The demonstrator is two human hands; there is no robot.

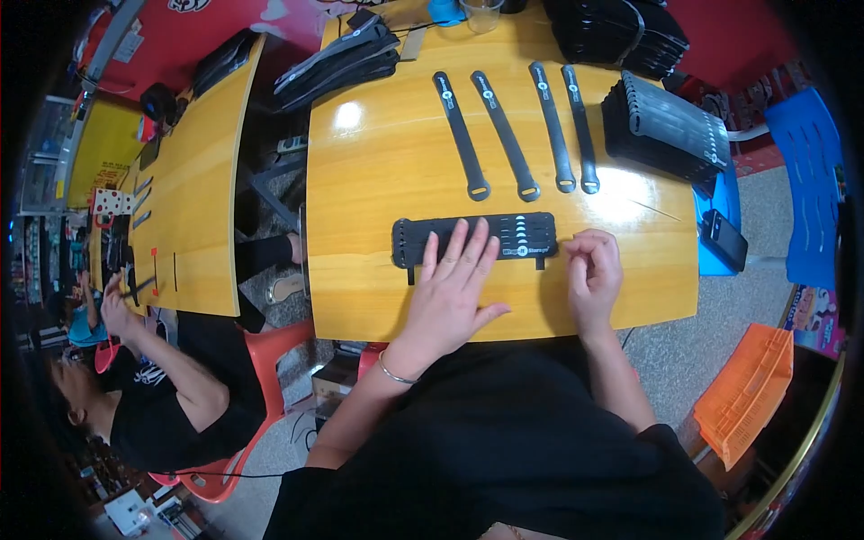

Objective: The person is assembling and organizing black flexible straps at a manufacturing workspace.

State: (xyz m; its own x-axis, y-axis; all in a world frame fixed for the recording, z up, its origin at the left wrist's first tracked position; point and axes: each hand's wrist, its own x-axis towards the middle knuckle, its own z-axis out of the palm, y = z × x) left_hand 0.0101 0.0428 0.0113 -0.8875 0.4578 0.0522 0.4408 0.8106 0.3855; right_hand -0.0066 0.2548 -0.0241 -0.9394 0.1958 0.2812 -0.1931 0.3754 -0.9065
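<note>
My left hand (pixel 456 292) lies flat with its fingers spread on a black slotted panel (pixel 490 236) that has white printing along its right part. Two short dark tabs stick out below the panel's near edge. Just off its right end is my right hand (pixel 594 277), its fingers curled in toward the thumb. Whatever those fingers may hold is hidden. Beyond the panel, four-sided spacing aside, several black straps (pixel 502 135) with a slotted near end lie side by side on the yellow table (pixel 369 171).
A stack of black panels (pixel 666 126) sits at the table's right, with bundled black straps (pixel 621 31) behind it and more straps (pixel 337 65) at the far left. A phone (pixel 723 238) rests past the right edge, above an orange crate (pixel 745 396). Another person (pixel 180 378) works at the left table.
</note>
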